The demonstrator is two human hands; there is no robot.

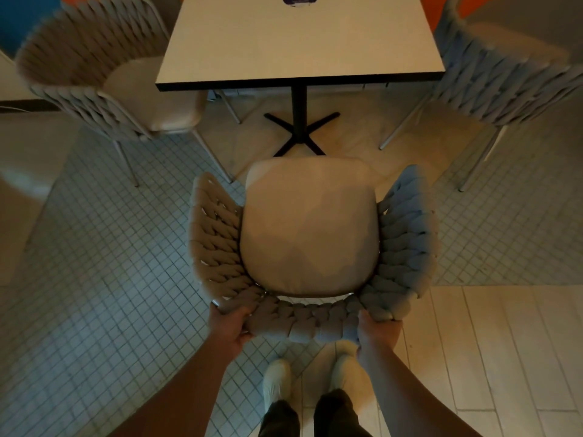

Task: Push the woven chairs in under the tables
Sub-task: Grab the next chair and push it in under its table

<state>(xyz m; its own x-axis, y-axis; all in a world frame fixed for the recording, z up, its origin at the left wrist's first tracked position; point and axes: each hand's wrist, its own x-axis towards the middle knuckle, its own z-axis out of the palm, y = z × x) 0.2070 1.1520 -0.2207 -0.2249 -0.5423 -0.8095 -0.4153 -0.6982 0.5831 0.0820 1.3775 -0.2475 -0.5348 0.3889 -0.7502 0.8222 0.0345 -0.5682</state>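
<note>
Your left hand (pixel 228 326) curls round the left end of the backrest top, your right hand (pixel 377 331) round its right end. That braided beige-and-grey woven chair with a tan cushion (pixel 309 228) stands on the tiled floor (pixel 110 263), facing the near edge of the pale square tabletop (pixel 299 39) (seat not yet under it). A second woven chair (pixel 94 77) sits at the tabletop's left edge, and a third woven chair (pixel 504 67) at its right edge.

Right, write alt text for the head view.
A person's left hand and right hand grip the woven back of a cushioned chair standing short of a square table. A left chair and right chair flank the table.
</note>
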